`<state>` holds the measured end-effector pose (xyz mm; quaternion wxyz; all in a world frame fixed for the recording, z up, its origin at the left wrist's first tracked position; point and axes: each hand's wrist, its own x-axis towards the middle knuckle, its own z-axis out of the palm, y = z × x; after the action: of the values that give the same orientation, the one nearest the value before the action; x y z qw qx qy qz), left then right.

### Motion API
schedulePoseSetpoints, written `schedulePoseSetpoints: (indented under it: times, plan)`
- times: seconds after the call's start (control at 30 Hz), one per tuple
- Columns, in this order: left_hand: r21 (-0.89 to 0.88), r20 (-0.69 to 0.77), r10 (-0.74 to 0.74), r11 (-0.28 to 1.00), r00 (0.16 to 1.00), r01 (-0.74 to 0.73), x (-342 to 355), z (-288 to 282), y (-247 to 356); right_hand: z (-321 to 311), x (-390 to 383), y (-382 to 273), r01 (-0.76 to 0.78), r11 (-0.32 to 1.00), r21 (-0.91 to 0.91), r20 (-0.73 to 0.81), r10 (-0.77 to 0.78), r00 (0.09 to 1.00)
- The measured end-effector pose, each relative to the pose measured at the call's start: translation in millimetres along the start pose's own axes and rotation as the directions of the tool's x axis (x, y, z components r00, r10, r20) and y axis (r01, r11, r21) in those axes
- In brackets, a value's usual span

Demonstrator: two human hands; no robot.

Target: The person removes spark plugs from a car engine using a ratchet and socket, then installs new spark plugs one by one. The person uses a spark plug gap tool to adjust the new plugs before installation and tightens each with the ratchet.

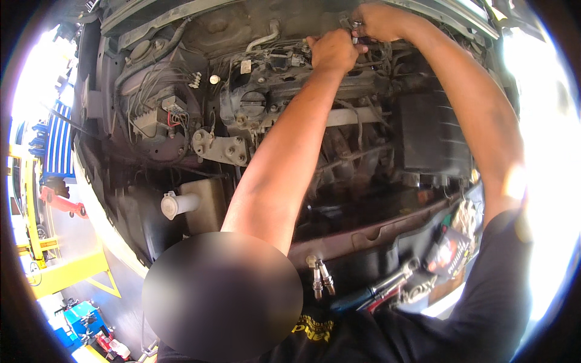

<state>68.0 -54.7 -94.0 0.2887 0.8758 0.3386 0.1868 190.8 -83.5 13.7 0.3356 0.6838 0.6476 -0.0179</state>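
Note:
My left hand [336, 52] reaches over the engine [242, 97] to its far side. Its fingers are curled closed, and what they grip is mostly hidden. Just right of it, my right hand [382, 23] is closed around a small shiny metal piece [356, 25], whose kind I cannot make out. This piece sits between the two hands, which nearly touch, above the rear of the engine. Two spark plugs [322, 278] lie side by side at the front edge of the engine bay, close to my body.
A black ribbed box [431, 130] fills the bay's right side. A reservoir with a white cap [178, 206] stands front left, near a metal mount [221, 147] and loose wiring. Wrenches [390, 284] and a small dark package [448, 253] lie front right. A blurred patch covers the lower left.

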Motion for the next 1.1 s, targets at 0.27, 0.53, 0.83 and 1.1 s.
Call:
schedulePoseSetpoints:
  times: [0.27, 0.53, 0.83, 1.1]
  plan:
    - [-0.039, -0.055, 0.058, 0.997, 0.997, -0.060, 5, 4, -16, -5, -13, 1, 0.052, 0.936, 0.348, -0.201, 0.020, 0.979]
    - [-0.022, -0.146, 0.056, 0.998, 0.988, -0.060, 4, 10, -12, -7, 3, -3, 0.058, 0.986, 0.158, -0.199, -0.026, 0.980]
    - [-0.026, -0.061, 0.020, 0.999, 0.998, -0.021, -1, 1, -3, -16, -7, -6, -0.082, 0.974, 0.210, -0.023, 0.089, 0.996]
    - [0.011, -0.163, 0.113, 0.994, 0.980, -0.113, 7, 20, -15, 3, -7, 3, 0.068, 0.920, 0.386, -0.265, 0.041, 0.963]
